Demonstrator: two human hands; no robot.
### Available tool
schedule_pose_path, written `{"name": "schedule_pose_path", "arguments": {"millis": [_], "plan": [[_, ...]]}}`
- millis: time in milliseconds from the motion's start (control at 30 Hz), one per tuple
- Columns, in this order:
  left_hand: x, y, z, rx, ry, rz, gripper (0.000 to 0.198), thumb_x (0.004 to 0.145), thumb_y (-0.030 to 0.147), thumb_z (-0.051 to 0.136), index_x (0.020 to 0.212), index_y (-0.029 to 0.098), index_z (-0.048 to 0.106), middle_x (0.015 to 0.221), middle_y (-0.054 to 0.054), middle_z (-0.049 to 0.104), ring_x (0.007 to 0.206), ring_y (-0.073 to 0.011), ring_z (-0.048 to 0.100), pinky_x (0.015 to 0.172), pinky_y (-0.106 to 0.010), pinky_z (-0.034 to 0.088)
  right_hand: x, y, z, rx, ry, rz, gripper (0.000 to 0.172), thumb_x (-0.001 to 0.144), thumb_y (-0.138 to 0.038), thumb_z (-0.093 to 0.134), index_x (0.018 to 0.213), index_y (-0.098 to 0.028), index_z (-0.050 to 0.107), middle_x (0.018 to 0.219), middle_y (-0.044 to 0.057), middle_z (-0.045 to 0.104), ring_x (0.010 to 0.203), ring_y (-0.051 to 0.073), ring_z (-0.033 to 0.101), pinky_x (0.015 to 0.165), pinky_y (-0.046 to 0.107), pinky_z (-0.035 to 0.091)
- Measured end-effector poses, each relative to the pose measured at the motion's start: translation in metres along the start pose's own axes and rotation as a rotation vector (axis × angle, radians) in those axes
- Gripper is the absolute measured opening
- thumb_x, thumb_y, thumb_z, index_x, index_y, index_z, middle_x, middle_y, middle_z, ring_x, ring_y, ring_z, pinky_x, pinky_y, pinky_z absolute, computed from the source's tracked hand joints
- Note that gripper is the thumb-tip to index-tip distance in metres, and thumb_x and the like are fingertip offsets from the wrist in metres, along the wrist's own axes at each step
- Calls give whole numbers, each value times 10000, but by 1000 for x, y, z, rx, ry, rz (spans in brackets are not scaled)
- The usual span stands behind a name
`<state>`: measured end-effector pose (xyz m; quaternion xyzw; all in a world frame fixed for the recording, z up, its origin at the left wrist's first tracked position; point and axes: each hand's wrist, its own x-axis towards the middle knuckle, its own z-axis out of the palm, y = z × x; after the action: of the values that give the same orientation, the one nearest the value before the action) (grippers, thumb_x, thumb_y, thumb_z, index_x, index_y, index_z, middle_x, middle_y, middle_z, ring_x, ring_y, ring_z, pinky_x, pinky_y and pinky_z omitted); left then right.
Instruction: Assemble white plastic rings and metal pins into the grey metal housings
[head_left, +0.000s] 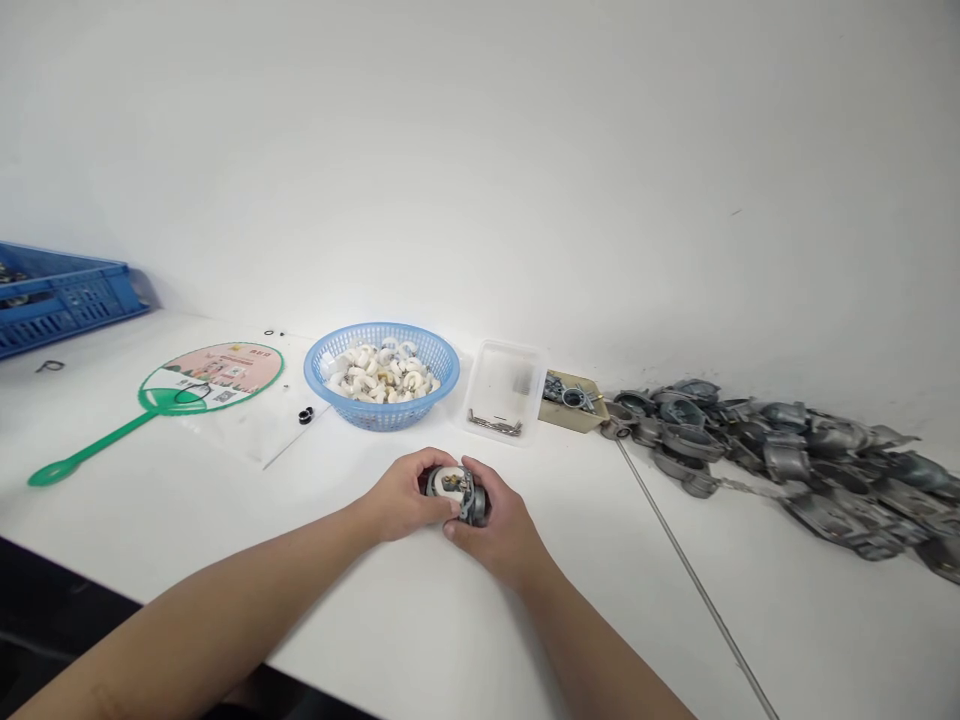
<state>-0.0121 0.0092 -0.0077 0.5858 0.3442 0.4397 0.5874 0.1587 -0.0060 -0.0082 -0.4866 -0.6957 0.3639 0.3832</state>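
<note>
The blue round basket [382, 328] sits at 12 o'clock from the hands, heaped with curved white plastic pieces [373, 375]. Just right of it, near 1 o'clock, a clear plastic tub [504, 348] holds a small bunch of metal pins [495, 423]. Beside the tub, a tan cardboard tray [581, 412] carries a few metal parts [568, 393]. At 10 o'clock, a blue plastic crate [64, 300] at the counter's [600, 600] far corner has dark parts inside, too small to tell.

The die-cast carburetor body [459, 490] is held above the counter, in front of the basket. Its long axis runs roughly left to right, with a white part facing up and left and a grey metal edge toward the right. The left hand [405, 497] and right hand [499, 535] are together in a firm grip, clamped on it from either side.

Further off, at 2 to 3 o'clock, lies a heap of grey metal castings [780, 460], with a thin metal rod [690, 580] on the counter toward 4 o'clock. A green-handled paper fan [210, 378] lies at 10 o'clock.
</note>
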Motion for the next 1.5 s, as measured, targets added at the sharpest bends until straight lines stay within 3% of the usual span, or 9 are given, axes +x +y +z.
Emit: {"name": "schedule_pose_path", "arguments": {"millis": [267,433,567,633,733,900,1033,1233,1500], "plan": [[2,-1,2,-111,2,-23,399,566,168,743,911,152,543,823,-8,599,733,-133,556,693,-273,443,0,13,-3,152,-75,-108,786,672,-556,657,1306,-185,378,1263,139,503,1144,288,503,936,426,436],[2,-1,3,-121,24,-59,439,549,183,768,925,144,546,781,-12,591,688,-127,544,662,-279,442,0,12,-12,99,211,-82,613,796,-619,463,1251,-209,445,1195,125,539,1036,238,550,876,398,464],[4,-4,3,-129,24,-69,451,550,182,777,939,143,553,775,-23,587,669,-128,542,637,-283,446,18,0,-35,-136,465,-10,468,814,-525,487,1138,-191,536,1069,113,619,972,241,582,848,401,471],[5,-4,2,-118,26,-60,448,546,169,778,936,144,558,774,-26,590,671,-130,545,633,-281,448,36,-8,-47,-340,500,-14,408,787,-470,524,1071,-181,577,975,95,653,894,241,604,810,398,478],[5,-5,1,-77,38,-40,440,549,157,776,933,147,563,779,-29,593,675,-132,545,625,-277,444,69,-20,-58,-675,386,-55,337,773,-367,518,1038,-177,603,948,77,670,881,239,610,775,369,466],[5,-7,0,-29,48,-34,442,563,169,773,951,159,561,797,-32,591,676,-130,533,613,-274,428,115,-30,-57,-1070,8,17,348,793,-318,483,1102,-204,593,1010,68,667,903,251,601,680,324,425],[6,-10,-1,-34,38,-29,460,560,180,780,964,158,562,799,-37,591,658,-127,532,594,-276,431,132,-28,-51,-1113,-116,53,333,762,-260,496,1069,-216,618,970,63,679,840,232,604,607,289,388],[7,-11,-3,6,43,-31,467,562,200,780,975,161,566,809,-32,591,654,-116,517,587,-261,434,141,-21,-44,-1145,-279,80,210,664,-202,567,842,-220,676,895,59,683,754,194,587,545,247,334],[7,-10,-3,17,37,-43,478,557,209,782,981,173,563,815,-26,592,669,-118,512,598,-256,438,156,-11,-43,-1127,-275,88,205,746,-245,515,880,-217,669,956,35,676,830,173,589,621,228,370]]}}
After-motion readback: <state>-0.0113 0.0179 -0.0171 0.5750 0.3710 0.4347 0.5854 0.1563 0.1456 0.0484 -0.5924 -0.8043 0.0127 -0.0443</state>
